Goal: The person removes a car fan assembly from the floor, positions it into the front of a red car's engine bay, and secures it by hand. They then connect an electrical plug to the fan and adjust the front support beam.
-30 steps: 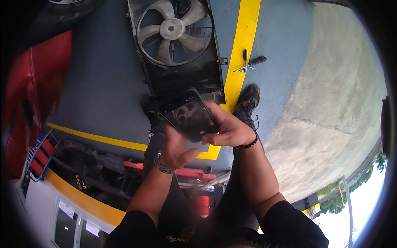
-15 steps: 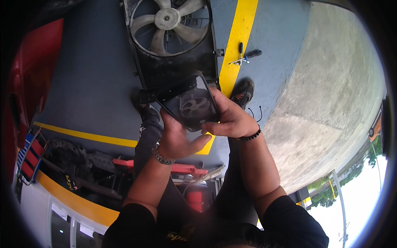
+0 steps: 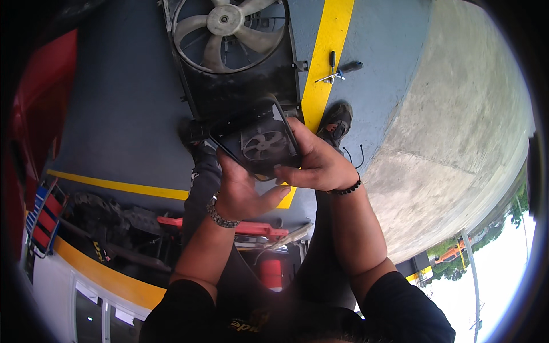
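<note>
A black smartphone (image 3: 257, 140) is held tilted between my two hands, and its screen shows a picture of a fan. My left hand (image 3: 239, 191) grips its lower left edge, with the thumb out toward the right. Around the right edge and lower corner closes my right hand (image 3: 314, 160), its thumb over the bottom of the screen. Beyond the phone lies a radiator fan (image 3: 226, 23) with pale blades, set in a black shroud (image 3: 246, 86) on the floor. The fan's far rim is cut off by the picture's edge.
Two screwdrivers (image 3: 333, 71) lie crossed on the yellow floor stripe (image 3: 327, 40) at the right. My shoes stand either side of the shroud's near end. A red car body (image 3: 48, 97) is at far left. Dark parts (image 3: 126, 223) and a red bar (image 3: 251, 228) lie nearer me.
The view has shifted slightly, so the fan and shroud sit a little higher and further left. The phone moved slightly left with my hands; my grip looks the same.
</note>
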`<state>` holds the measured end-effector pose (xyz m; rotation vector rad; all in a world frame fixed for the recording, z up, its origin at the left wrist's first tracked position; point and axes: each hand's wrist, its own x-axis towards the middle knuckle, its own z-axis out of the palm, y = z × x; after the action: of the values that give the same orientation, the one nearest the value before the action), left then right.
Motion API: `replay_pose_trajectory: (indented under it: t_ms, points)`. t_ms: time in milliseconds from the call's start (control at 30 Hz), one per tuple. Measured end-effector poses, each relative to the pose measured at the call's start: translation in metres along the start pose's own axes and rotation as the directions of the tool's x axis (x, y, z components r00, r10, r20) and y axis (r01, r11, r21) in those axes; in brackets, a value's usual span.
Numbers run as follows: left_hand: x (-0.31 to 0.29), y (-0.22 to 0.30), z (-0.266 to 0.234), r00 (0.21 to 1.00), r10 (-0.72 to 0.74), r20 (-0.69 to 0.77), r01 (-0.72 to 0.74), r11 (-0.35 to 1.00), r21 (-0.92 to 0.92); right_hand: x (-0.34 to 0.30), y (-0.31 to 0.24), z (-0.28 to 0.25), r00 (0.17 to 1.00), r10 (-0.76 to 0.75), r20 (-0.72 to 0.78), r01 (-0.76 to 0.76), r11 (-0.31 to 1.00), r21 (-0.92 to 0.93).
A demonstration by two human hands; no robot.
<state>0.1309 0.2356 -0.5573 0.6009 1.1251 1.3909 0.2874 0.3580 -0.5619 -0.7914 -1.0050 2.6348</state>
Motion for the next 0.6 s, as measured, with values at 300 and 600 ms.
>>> replay_pose_trajectory:
  t_ms: [300,600]
  points:
    - [0.002,-0.002,-0.003,0.997,0.039,0.062,-0.044,0.995,0.086,-0.001,0.003,-0.002,0.999,0.032,0.021,-0.032,0.999,0.017]
    - [0.055,-0.095,-0.059,0.946,-0.225,-0.234,0.304,0.869,0.391,-0.026,0.027,-0.031,0.995,-0.038,-0.095,0.069,0.934,0.349]
